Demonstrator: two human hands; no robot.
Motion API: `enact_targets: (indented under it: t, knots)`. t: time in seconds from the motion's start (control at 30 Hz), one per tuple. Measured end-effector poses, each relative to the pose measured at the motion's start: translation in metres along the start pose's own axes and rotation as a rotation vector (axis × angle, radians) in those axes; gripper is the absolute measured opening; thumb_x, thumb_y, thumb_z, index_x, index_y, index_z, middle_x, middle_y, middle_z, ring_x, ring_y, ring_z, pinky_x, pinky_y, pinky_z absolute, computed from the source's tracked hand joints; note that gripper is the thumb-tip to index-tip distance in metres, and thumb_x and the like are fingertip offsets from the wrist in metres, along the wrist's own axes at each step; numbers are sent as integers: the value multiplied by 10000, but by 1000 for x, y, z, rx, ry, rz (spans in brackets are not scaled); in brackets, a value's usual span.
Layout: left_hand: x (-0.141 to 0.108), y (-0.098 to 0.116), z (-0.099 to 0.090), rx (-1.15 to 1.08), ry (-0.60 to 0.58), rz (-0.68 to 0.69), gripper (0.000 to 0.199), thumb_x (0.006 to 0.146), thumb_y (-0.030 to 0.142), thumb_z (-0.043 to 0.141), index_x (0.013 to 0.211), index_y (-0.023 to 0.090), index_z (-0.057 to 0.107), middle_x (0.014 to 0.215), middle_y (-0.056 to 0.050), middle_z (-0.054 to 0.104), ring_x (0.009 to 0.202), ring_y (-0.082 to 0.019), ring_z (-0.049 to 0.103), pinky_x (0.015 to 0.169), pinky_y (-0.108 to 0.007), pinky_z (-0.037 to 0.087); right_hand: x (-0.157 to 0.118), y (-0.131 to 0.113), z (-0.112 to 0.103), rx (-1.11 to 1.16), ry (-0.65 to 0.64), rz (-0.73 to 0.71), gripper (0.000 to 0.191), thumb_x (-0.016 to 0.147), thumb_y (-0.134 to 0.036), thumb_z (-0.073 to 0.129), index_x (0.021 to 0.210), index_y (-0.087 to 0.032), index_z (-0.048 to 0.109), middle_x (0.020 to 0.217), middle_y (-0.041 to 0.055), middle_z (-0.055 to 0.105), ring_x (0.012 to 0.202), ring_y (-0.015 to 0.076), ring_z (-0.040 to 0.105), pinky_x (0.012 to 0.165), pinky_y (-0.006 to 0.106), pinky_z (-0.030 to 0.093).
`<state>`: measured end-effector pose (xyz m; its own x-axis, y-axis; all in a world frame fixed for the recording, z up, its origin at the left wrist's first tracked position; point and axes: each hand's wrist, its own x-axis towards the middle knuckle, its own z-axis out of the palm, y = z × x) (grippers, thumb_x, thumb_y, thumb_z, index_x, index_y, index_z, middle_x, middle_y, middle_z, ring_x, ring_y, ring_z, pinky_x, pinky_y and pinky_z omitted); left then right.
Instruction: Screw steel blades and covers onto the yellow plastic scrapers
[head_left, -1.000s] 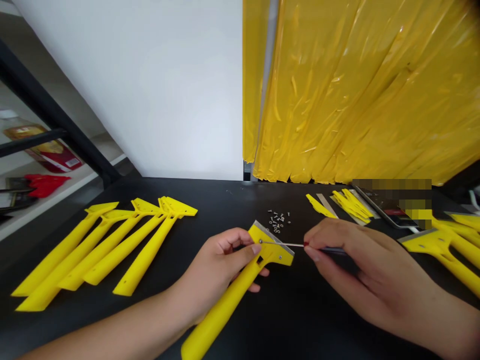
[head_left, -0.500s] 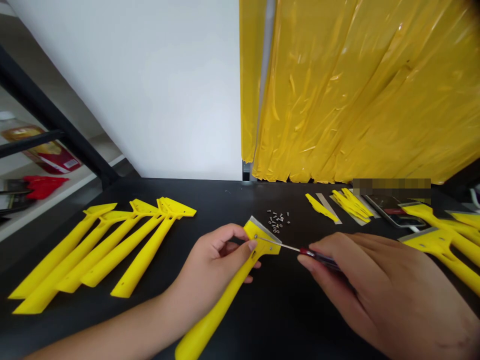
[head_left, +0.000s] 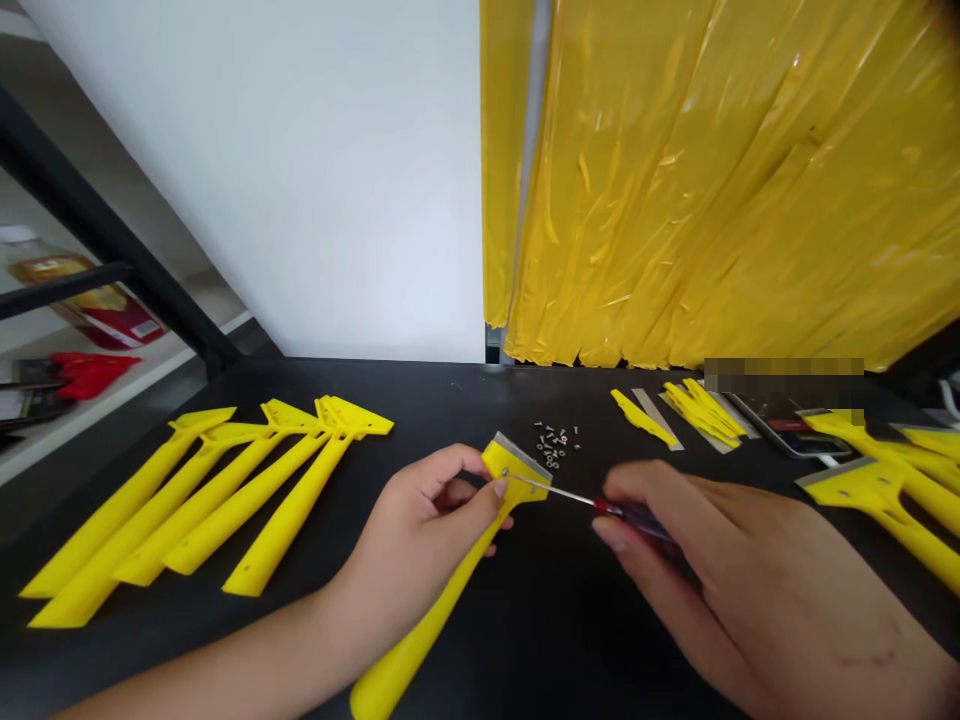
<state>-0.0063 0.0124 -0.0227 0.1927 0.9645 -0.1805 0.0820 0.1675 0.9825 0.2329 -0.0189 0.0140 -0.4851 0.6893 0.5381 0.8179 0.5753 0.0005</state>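
Observation:
My left hand [head_left: 439, 520] is closed round the neck of a yellow scraper [head_left: 427, 640], thumb pressed near its head. A metal blade edge runs along the far side of that head, and two screws show in its face. Between the thumb and fingers of my right hand [head_left: 750, 570] is a screwdriver [head_left: 637, 518] with a dark red handle. Its thin shaft points left across the scraper's head, the tip by the left screw near my left thumb. Small screws and nuts [head_left: 553, 445] lie loose on the black table just beyond the head.
Several yellow scraper handles [head_left: 285, 510] lie in a row at left. To the right are yellow strips [head_left: 701, 412], flat metal blades [head_left: 658, 418], a phone [head_left: 795, 435] and scrapers with blades [head_left: 877, 490]. A white panel [head_left: 337, 200] and yellow plastic sheeting [head_left: 720, 180] stand behind.
The scraper's head has shifted slightly left, together with my left fingers. My right hand and the screwdriver have moved a little left and turned slightly.

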Motion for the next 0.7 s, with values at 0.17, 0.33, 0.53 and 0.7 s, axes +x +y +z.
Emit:
enact_targets:
  t: [0.17, 0.33, 0.53, 0.7]
  knots:
    - [-1, 2, 0, 35, -6, 25, 226, 904, 410, 774, 887, 216, 660, 700, -7, 690, 747, -226, 742, 600, -268, 590, 0, 0, 0, 60, -24, 15, 262, 1106, -346, 429, 884, -250, 528, 578, -33, 617, 401, 161, 607, 391, 322, 355]
    - [0, 1, 0, 63, 9, 46, 234, 904, 422, 767, 883, 221, 650, 684, 3, 659, 741, -226, 727, 555, -251, 570, -1, -1, 0, 59, -32, -2, 277, 1108, -323, 434, 858, -254, 533, 537, -58, 576, 375, 143, 575, 394, 313, 364]
    - [3, -5, -3, 29, 32, 55, 253, 904, 452, 765, 894, 238, 632, 688, 16, 660, 740, -226, 728, 535, -249, 570, -6, 0, 6, 102, -59, 32, 248, 1129, -353, 402, 983, -244, 570, 667, -41, 655, 491, 152, 655, 456, 305, 431]
    - [3, -4, -3, 3, 65, 64, 272, 889, 451, 779, 887, 241, 606, 692, 21, 667, 737, -225, 734, 522, -246, 574, -5, 0, 18, 12, 26, 36, 178, 1106, -296, 436, 1165, -200, 574, 875, 47, 723, 647, 201, 722, 549, 325, 486]
